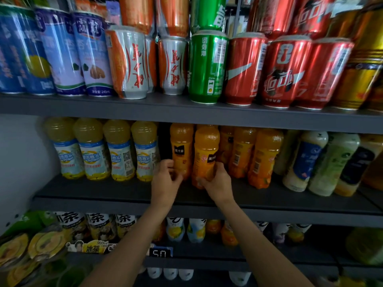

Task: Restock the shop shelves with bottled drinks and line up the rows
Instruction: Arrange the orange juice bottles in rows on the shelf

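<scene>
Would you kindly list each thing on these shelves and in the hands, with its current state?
Right hand: gripping the front orange juice bottle, upright, forward of its row.
Left hand: fingers curled at the base of the neighbouring orange bottle; grip unclear.
Pale yellow bottles: upright, lined up.
White and green bottles: upright, in a row.
Cans: upright, stacked two high on the top shelf.

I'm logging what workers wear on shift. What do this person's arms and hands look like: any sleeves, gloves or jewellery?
Both forearms are bare as far as the picture shows, with no sleeves in view. The left hand and right hand wear no gloves, and no watch, ring or bracelet shows.
</scene>
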Tool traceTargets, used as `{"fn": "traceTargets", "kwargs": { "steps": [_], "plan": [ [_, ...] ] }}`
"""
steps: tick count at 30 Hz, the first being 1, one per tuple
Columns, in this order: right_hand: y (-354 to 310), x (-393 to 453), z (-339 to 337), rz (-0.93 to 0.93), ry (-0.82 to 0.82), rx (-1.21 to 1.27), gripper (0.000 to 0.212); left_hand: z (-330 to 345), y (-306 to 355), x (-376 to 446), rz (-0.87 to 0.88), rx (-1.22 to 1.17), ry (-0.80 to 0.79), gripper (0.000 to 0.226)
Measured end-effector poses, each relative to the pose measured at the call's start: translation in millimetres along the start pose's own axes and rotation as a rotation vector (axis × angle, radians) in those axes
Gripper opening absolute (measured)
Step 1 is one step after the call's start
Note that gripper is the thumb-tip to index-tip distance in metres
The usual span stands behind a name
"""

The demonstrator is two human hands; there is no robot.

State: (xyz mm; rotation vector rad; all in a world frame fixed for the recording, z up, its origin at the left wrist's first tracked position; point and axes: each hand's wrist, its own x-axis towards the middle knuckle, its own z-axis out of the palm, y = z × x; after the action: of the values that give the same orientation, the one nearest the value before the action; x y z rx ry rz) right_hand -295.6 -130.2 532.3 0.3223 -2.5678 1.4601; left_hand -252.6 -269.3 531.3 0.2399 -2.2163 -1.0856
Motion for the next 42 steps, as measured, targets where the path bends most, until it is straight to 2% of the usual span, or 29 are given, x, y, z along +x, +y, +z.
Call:
{"fn": "traceTargets", "kwargs": {
  "steps": [3, 10, 18, 27, 30, 32, 33, 36, 37, 39, 42],
  "plan": [
    [-5.1, 0.7, 10.0, 0.042, 0.13, -0.066, 0.067, 4.5, -3.4, 5.8, -0.095, 0.045, -0.066, 0.058],
    [-14.0, 7.8, 11.3, 0.089, 0.122, -0.158, 0.064, 13.3, -1.0, 23.1, -0.267, -0.055, -0.17, 0.073],
    [-19.9, 8.3, 20.2, 0.159, 0.168, -0.222, 0.063, 20.2, -1.3, 24.6, -0.26, 0.035, -0.228, 0.069],
    [-27.3, 10.8, 21.6, 0.197, 0.14, -0.255, 0.069, 22.7, 0.7, 19.7, -0.234, 0.171, -0.204, 0.065],
    [-23.5, 12.6, 15.9, 0.194, 0.073, -0.189, 0.069, 20.4, 0.1, 18.6, -0.223, 0.189, -0.208, 0.069],
    [-17.8, 9.8, 4.7, 0.162, 0.056, -0.078, 0.068, 17.9, 0.3, 11.8, -0.186, 0.191, -0.137, 0.074],
    [-13.4, 7.4, -3.2, 0.13, 0.114, -0.052, 0.065, 16.9, 1.2, 5.8, -0.146, 0.171, -0.064, 0.073],
    [0.3, 0.6, -25.7, 0.023, 0.453, -0.113, 0.055, 18.9, 7.4, -14.9, 0.061, 0.138, 0.105, 0.058],
    [3.0, 2.0, -29.0, 0.007, 0.493, -0.128, 0.058, 21.6, 10.5, -19.2, 0.119, 0.146, 0.096, 0.053],
    [4.1, 6.9, -28.0, 0.011, 0.443, -0.178, 0.069, 29.4, 17.0, -22.3, 0.195, 0.169, 0.023, 0.052],
    [-0.6, 21.9, -23.2, 0.076, 0.401, -0.178, 0.081, 38.1, 26.4, -17.7, 0.245, 0.182, -0.079, 0.063]
  ]
}}
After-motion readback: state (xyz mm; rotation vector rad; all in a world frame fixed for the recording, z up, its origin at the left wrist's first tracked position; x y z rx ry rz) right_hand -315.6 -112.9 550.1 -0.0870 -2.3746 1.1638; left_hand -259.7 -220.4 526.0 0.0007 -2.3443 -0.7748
